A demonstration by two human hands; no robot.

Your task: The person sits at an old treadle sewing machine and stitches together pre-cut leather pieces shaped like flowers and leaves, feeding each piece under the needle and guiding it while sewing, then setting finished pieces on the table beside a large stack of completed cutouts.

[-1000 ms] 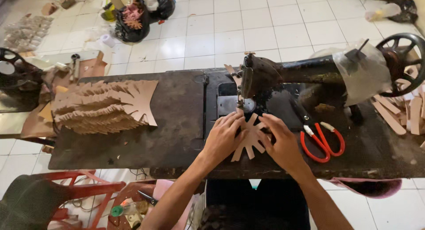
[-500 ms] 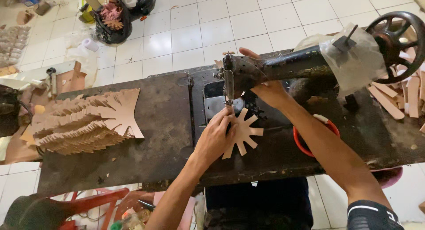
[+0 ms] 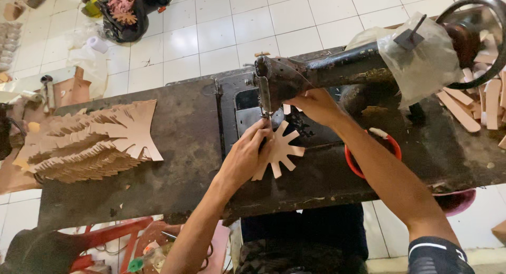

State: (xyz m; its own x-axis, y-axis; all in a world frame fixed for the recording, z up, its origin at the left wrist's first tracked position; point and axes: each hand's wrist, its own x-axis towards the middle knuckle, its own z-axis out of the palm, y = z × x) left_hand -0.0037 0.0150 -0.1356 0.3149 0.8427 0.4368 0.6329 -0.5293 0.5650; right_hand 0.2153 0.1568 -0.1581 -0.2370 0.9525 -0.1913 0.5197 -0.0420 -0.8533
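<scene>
— Moved since a second ago: right hand [image 3: 315, 106] off the tan star-cut piece [image 3: 280, 150], now up behind the sewing machine head [image 3: 276, 76].

— Grip? Cannot tell. Left hand [image 3: 246, 155] pinches the piece, frame centre, under the needle.

— Scissors [image 3: 369, 147] mostly hidden.

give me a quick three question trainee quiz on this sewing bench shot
1. True or false: the left hand presses the star-shaped leather piece under the needle.
2. Where is the right hand? A) on the scissors B) at the sewing machine head C) on the stack
3. Which side of the table holds the stack of cut leather pieces?

Key: 1 true; 2 B; 3 the person's left.
</scene>
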